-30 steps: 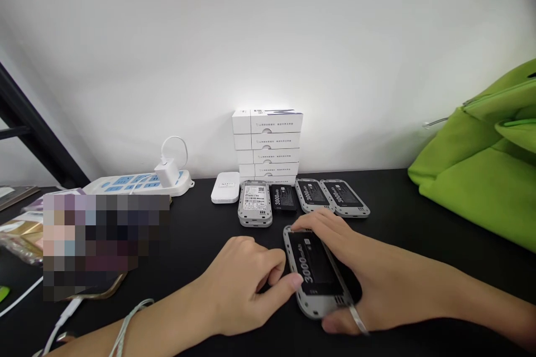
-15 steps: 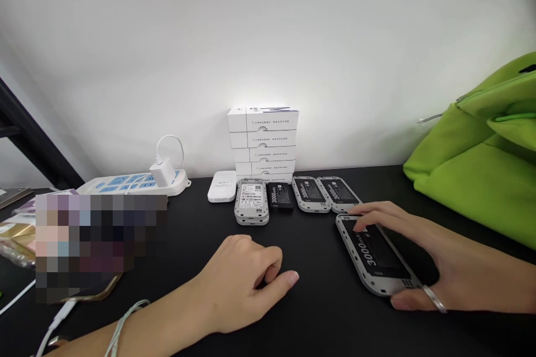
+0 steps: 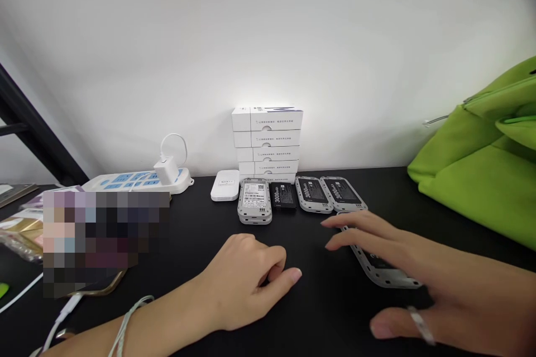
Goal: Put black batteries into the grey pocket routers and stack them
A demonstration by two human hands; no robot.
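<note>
My right hand (image 3: 402, 262) hovers with fingers and thumb spread, holding nothing. Partly hidden beneath it lies a grey pocket-sized device (image 3: 383, 273) with a black battery in its open back. My left hand (image 3: 251, 284) rests on the black table, its fingers curled in and thumb pointing right, with nothing seen in it. Beyond the hands are two similar devices with 3000mAh batteries, the left one (image 3: 313, 195) and the right one (image 3: 344, 194). A loose black battery (image 3: 283, 196) lies beside a stack of devices without batteries (image 3: 254, 201), the top one showing a printed label.
A stack of white boxes (image 3: 268, 139) stands against the wall, with white covers (image 3: 225, 186) in front at left. Further left are a power strip (image 3: 109, 183) with a white charger (image 3: 166, 170) and a blurred-out item with a cable. A green bag (image 3: 473, 162) sits at right.
My right hand has let go of the grey device and lifted off it, the thumb coming away from its near edge. My left hand stays in place. The view has shifted slightly.
</note>
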